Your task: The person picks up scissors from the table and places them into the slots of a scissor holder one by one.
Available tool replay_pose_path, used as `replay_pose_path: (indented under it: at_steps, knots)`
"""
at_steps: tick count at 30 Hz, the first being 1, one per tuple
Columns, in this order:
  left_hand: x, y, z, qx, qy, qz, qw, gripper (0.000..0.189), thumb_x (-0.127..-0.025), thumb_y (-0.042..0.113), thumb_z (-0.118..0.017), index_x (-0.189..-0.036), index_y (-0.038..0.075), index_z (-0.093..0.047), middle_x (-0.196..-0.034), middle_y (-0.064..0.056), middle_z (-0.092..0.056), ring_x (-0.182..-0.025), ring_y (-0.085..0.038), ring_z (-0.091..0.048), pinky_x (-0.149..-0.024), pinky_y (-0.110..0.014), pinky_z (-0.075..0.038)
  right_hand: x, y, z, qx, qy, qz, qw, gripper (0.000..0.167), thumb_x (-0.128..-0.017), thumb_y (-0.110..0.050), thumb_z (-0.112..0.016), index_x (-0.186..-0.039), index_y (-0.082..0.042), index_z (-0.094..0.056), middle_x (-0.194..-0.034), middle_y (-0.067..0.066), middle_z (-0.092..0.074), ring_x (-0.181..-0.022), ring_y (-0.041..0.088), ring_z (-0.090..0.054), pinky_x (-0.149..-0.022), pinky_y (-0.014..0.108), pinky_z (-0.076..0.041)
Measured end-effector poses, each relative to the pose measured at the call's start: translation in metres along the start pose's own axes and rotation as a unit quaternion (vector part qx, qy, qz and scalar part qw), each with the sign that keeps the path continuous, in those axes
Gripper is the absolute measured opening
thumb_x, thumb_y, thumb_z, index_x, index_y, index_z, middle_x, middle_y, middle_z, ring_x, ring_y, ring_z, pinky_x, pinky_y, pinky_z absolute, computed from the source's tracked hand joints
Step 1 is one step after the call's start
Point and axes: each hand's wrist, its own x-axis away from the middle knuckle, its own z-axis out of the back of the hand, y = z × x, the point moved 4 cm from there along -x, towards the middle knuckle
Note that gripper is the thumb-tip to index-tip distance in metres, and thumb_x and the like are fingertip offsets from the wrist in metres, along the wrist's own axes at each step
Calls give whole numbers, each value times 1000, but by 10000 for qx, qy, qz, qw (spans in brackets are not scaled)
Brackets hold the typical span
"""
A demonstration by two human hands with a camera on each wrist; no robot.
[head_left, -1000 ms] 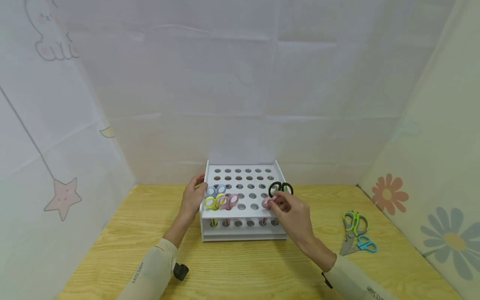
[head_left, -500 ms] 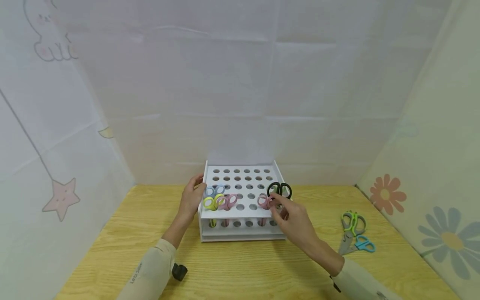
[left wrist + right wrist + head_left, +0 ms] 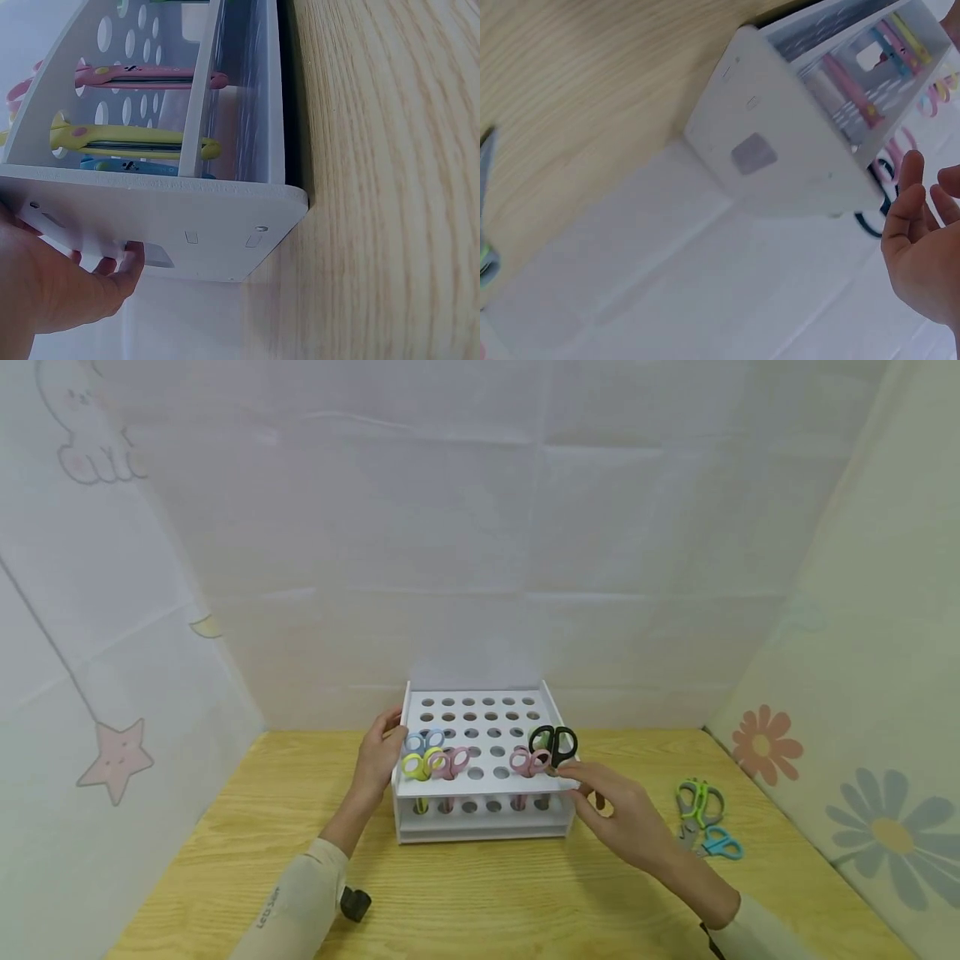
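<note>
A white rack (image 3: 480, 786) with rows of round holes stands on the wooden table. My left hand (image 3: 377, 762) holds its left side, fingers at the side cutout in the left wrist view. Blue scissors (image 3: 425, 743), yellow scissors (image 3: 422, 767) and pink scissors (image 3: 450, 767) stand blades-down at the rack's left. Toward the right front, a second pair of pink scissors (image 3: 529, 765) sits in a front-row hole, with black scissors (image 3: 554, 748) behind. My right hand (image 3: 626, 818), loosely bent, is beside the front right corner; it holds nothing.
Green-grey scissors (image 3: 699, 807) and light-blue scissors (image 3: 722, 843) lie close together on the table (image 3: 480, 893) to the right. A pale patterned cloth (image 3: 465, 527) hangs behind, with more at both sides.
My right hand has let go of the pink scissors, now in a front-row hole, and moved right and toward me. My left hand has stayed on the rack.
</note>
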Motion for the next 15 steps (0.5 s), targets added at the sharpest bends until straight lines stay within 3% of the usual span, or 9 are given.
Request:
replay_pose_path:
  at_steps: [5,9,15]
  knots:
    - [-1,-1,2,3,52,10,10000,49,-102,22,-52,-149,8,-49,-146,-15,-51,-126,-33,-51,-105,-51,-41,8,20,25,387,167,244,9988,43,-81,13,-72,-121,-3,-69,-112,6,-71,-73,6,-61,-57,21,-46]
    - [0,-1,2,23,53,15,10000,49,-102,23,-52,-148,9,-50,-146,-15,-52,-125,-33,-52,-105,-51,-41,18,46,46,644,38,143,9978,44,-80,14,-74,-120,-4,-70,-103,5,-71,-74,7,-60,-58,21,-45]
    - [0,-2,0,-15,50,-10,10000,52,-101,26,-53,-149,7,-49,-147,-17,-51,-125,-33,-51,-105,-51,-41,43,93,71,936,-248,-1028,9900,32,-91,5,-72,-119,-10,-71,-100,2,-71,-75,7,-61,-57,25,-49]
